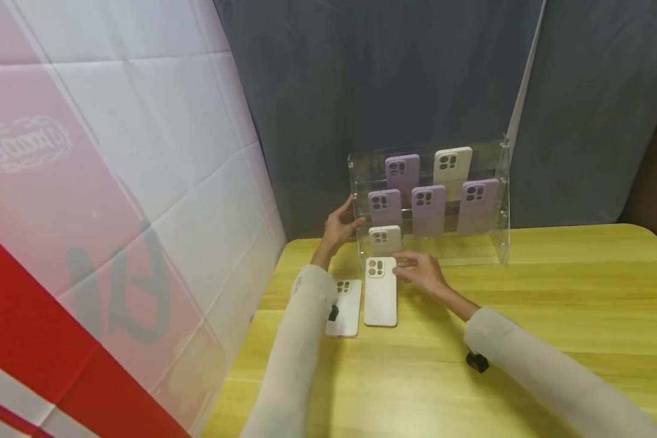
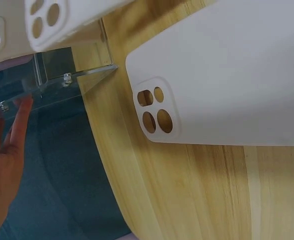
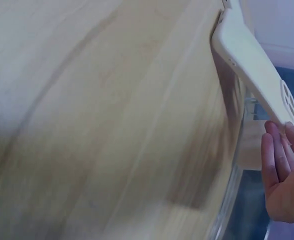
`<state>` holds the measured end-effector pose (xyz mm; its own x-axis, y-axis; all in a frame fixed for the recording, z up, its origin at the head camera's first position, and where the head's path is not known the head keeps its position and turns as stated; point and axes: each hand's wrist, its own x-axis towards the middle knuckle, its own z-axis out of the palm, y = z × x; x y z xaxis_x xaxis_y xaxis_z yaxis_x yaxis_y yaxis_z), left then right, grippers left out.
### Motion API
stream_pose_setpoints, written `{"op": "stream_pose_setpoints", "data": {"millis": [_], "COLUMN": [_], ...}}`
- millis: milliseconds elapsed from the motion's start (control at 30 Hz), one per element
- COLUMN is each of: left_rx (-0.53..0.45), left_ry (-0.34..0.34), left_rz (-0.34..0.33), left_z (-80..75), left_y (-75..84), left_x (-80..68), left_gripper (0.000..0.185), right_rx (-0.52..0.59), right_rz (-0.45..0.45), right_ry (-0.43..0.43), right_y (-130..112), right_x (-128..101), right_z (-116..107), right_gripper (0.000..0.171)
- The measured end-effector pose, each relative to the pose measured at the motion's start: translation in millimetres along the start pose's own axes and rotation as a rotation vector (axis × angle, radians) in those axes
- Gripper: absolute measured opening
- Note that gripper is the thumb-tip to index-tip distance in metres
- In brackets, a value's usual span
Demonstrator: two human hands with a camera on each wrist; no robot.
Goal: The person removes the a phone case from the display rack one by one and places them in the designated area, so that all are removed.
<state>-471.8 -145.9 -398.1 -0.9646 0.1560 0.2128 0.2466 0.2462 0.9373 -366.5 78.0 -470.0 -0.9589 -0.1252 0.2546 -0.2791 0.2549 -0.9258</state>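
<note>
Sleeved forearms reach out over the yellow wooden table [image 1: 553, 286], largest surface in view. Clear acrylic display rack [image 1: 500, 201] stands at the table's far edge, against a grey curtain [image 1: 416, 73]; a red, pink and white banner [image 1: 87, 213] hangs to the rack's left. On the rack's tiers lean five purple and cream phone cases, plus one white case low at its left end.

Just in front of the rack, right hand [image 1: 423, 272] pinches the camera end of a white phone case [image 1: 381, 292] between fingertips [image 3: 274, 142] and thumb; wrist view shows this end raised off the table. A second white phone case [image 1: 346, 307] lies flat just beside it, farther left of the rack's front.

Left hand [image 1: 339, 226] has fingers spread, fingertips [image 2: 21, 112] touching the rack's left wall.
</note>
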Motion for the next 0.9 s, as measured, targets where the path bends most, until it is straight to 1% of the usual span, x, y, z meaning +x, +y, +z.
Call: {"op": "stream_pose_setpoints", "data": {"millis": [167, 300, 500, 767, 900], "left_rx": [-0.002, 0.000, -0.016, -0.009, -0.018], "left_ry": [-0.004, -0.003, -0.001, -0.002, -0.007], "left_rz": [-0.004, -0.007, 0.000, -0.008, 0.004], "left_z": [-0.7, -1.0, -0.8, -0.7, -1.0], "left_y": [0.0, -1.0, -0.2, 0.5, 0.3], "left_x": [1.1, 1.2, 1.6, 0.3, -0.4], "left_gripper": [0.078, 0.077, 0.077, 0.077, 0.077], "right_rx": [-0.047, -0.049, -0.101, -0.028, -0.035], "right_rz": [0.032, 0.079, 0.150, 0.249, 0.254], "right_ry": [-0.022, -0.042, -0.021, -0.061, -0.076], "right_y": [4.0, 6.6, 9.4, 8.2, 7.8], "right_x": [-1.0, -3.7, -4.6, -6.5, -7.1], "right_z": [8.9, 16.4, 22.9, 27.9, 29.8], "right_gripper": [0.038, 0.038, 0.034, 0.038, 0.038]}}
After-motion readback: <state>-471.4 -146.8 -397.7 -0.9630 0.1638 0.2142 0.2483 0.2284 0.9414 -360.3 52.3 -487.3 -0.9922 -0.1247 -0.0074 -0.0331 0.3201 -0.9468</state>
